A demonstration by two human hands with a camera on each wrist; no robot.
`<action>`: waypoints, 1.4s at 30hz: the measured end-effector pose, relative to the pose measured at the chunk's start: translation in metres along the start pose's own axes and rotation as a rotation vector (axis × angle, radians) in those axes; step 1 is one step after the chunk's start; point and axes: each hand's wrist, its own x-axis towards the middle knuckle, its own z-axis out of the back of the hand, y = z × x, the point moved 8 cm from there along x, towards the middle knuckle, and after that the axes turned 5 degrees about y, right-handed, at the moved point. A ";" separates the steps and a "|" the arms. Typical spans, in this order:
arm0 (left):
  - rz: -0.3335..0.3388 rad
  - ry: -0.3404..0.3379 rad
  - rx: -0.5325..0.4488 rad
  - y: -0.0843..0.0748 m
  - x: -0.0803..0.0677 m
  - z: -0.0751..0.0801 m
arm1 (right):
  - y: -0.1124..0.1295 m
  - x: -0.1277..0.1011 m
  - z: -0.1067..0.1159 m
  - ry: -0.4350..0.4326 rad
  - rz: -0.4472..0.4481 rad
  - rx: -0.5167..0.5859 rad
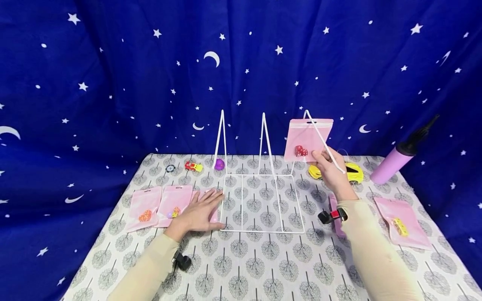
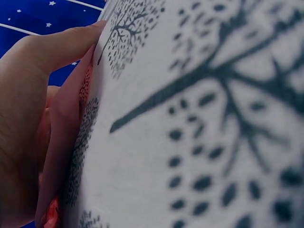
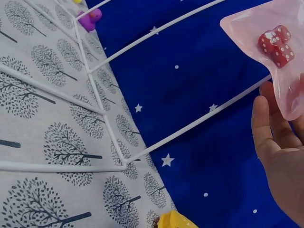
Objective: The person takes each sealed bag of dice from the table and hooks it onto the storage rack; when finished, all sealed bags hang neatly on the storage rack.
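I hold the dice pouch in my right hand, easing it squarely along the wire rack; left hand, seemingly flat, steadies.

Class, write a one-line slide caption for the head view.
Right hand holds pink pouch of red dice at white wire rack; left hand rests flat.

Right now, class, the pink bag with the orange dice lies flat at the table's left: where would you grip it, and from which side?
Pinch the pink bag by its top sealed strip, coming from above at the far edge. It lies flat and the dice bulge low, so the strip is probably the thinnest, freest part.
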 end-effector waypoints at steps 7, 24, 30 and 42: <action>-0.005 -0.002 0.017 0.000 0.001 0.001 | -0.002 -0.007 0.005 0.005 0.008 0.006; -0.030 -0.005 -0.010 -0.003 -0.001 0.000 | -0.003 -0.032 0.020 0.006 -0.031 -0.162; -0.027 -0.004 0.001 -0.002 0.000 -0.001 | 0.008 -0.048 0.031 -0.018 -0.088 -0.477; -0.008 0.011 0.011 -0.001 -0.001 0.005 | 0.027 -0.080 0.040 0.011 -0.106 -0.804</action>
